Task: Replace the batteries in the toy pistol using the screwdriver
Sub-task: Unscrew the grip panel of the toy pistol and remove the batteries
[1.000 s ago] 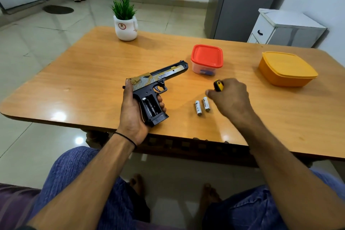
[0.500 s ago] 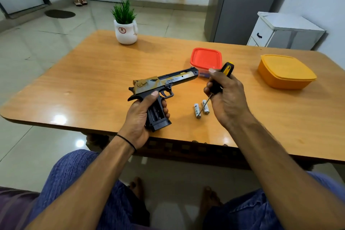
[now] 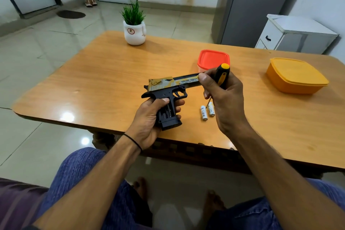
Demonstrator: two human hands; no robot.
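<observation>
Black-and-gold plastic toy pistol [image 3: 168,87] held up just above the tabletop [image 3: 93,89], toward the middle of the near edge. Left hand [image 3: 149,117] wrapped round the black grip, thumb across its upper side, fingers curled under.

Pistol long axis roughly along the near edge, muzzle pointing right and slightly toward the far right corner, at the red-lidded clear plastic box [image 3: 212,59]. Grip butt angled back toward the near edge. Flat side of grip facing up at camera, slots showing, looks uncovered; cells inside or not, cannot tell.

Right hand [image 3: 224,99] clamped on the black-and-yellow-handled screwdriver [image 3: 222,74], handle cap up toward the far edge, thin shaft pointing down toward the near edge. Tip over the two white cylindrical batteries [image 3: 204,113]; touching or not, unclear. Right index tip at the muzzle end; contact unclear.

Batteries flat on tabletop, side by side, long axes near-to-far, between the two hands and closer to the right one.

Key relation: grip opening left of the screwdriver tip, across a short gap. Likely next: either tip swung left to the grip, or batteries picked up by the right hand, the nearer one.
</observation>
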